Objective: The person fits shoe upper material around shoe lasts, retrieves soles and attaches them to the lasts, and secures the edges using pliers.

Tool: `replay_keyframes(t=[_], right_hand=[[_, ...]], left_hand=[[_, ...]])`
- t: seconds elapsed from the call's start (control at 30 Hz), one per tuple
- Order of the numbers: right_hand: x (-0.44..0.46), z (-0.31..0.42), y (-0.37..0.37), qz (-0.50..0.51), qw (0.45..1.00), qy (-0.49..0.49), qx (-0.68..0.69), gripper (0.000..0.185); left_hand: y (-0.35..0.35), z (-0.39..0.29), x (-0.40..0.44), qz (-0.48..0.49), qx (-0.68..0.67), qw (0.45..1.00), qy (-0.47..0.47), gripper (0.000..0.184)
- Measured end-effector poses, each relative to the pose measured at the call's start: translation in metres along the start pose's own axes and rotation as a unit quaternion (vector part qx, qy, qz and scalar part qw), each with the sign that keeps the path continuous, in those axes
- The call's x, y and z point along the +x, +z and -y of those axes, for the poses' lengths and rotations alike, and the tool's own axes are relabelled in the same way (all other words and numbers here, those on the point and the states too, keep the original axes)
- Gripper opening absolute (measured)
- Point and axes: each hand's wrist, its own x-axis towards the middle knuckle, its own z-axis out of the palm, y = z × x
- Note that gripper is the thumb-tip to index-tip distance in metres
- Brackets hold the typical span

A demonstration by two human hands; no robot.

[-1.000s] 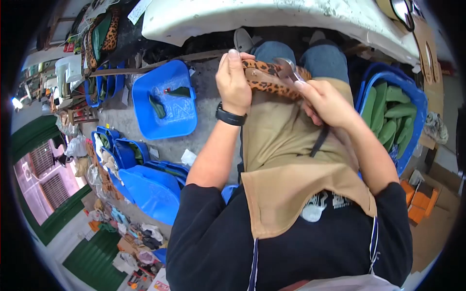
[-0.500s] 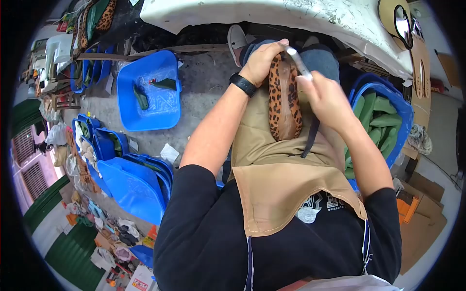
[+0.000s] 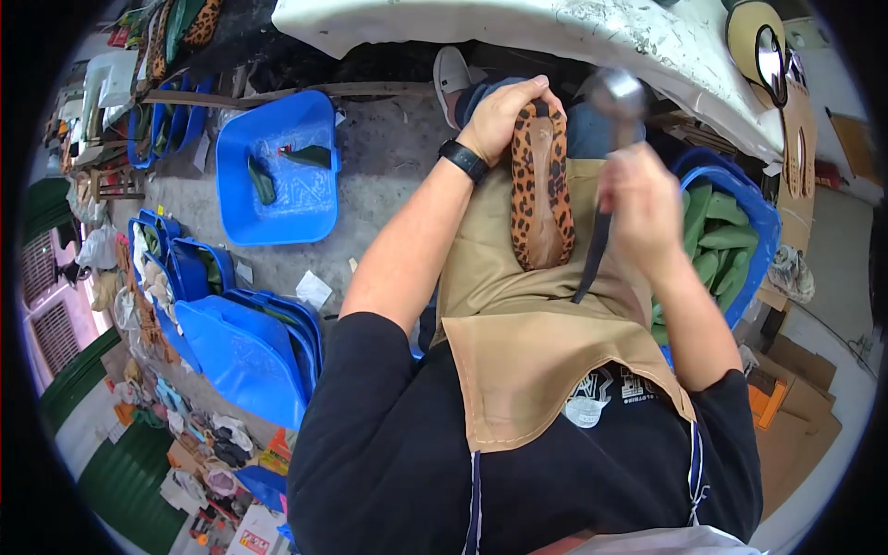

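Observation:
A leopard-print shoe (image 3: 543, 199) lies bottom-up on my lap, over the tan apron (image 3: 481, 250). Its pale, smooth underside faces me. My left hand (image 3: 502, 116), with a dark watch at the wrist, is wrapped around the shoe's far end, some fingers hidden behind it. To the right of the shoe, my right hand (image 3: 645, 213) is closed around the handle of a hammer, smeared by motion. The round metal hammer head (image 3: 622, 95) is raised beyond that hand, apart from the shoe. A dark strap (image 3: 595, 264) hangs beside the shoe.
A blue tub (image 3: 319, 217) with two dark green pieces stands on the floor at left. More blue tubs (image 3: 236, 351) are stacked nearer. At right, another blue tub (image 3: 763, 217) holds several green shoe forms (image 3: 726, 236). A white-covered table (image 3: 518, 23) runs across the far side.
My right hand has swung the hammer up and away to the right from the shoe's far end. My left hand keeps its grip on the shoe.

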Motion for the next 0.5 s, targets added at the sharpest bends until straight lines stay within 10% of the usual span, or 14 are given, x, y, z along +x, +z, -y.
replay_keyframes(t=[0.3,0.37,0.43,0.5], right_hand=[[-0.014,-0.012,-0.07,0.004,0.969,0.145,0.2,0.038],[-0.014,-0.02,-0.068,-0.053,0.95,0.176,0.252,0.037],[-0.013,-0.025,-0.056,-0.044,0.956,0.161,0.243,0.036],[-0.008,-0.029,-0.043,-0.039,0.965,0.13,0.224,0.034]], left_hand=[[-0.042,-0.076,-0.035,0.144,0.295,0.944,-0.029,0.042],[-0.046,-0.101,-0.049,0.274,0.563,0.776,-0.076,0.05],[-0.026,-0.065,-0.084,0.261,0.743,0.612,0.073,0.067],[-0.015,-0.047,-0.086,0.24,0.735,0.632,0.056,0.072]])
